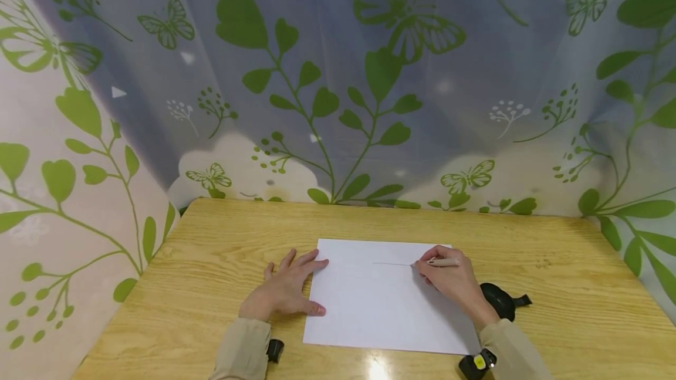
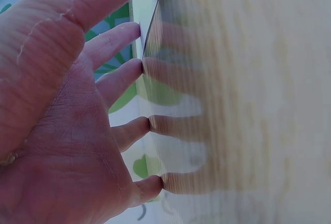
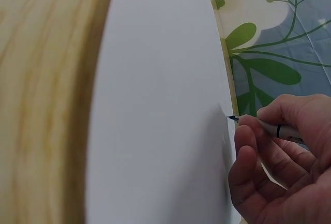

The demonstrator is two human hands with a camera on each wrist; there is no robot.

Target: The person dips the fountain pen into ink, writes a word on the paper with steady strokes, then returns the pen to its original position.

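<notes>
A white sheet of paper [image 1: 369, 309] lies flat on the wooden table. My right hand [image 1: 451, 277] pinches a light-coloured pen [image 1: 443, 263], its dark tip at the end of a thin straight line [image 1: 391, 263] in the sheet's upper part. In the right wrist view the pen [image 3: 283, 132] sits between thumb and fingers, nib close to the paper [image 3: 155, 94]. My left hand [image 1: 287, 286] is spread at the sheet's left edge, thumb and a fingertip on the paper. The left wrist view shows that hand [image 2: 67, 110] with fingers extended, several fingertips on the glossy tabletop.
A black rounded object with a strap [image 1: 499, 301] lies beside my right wrist. The wooden table [image 1: 237, 227] reaches back to a curtain [image 1: 327, 151] patterned with green leaves and butterflies. Dark wrist devices [image 1: 274, 350] are worn at both sleeves.
</notes>
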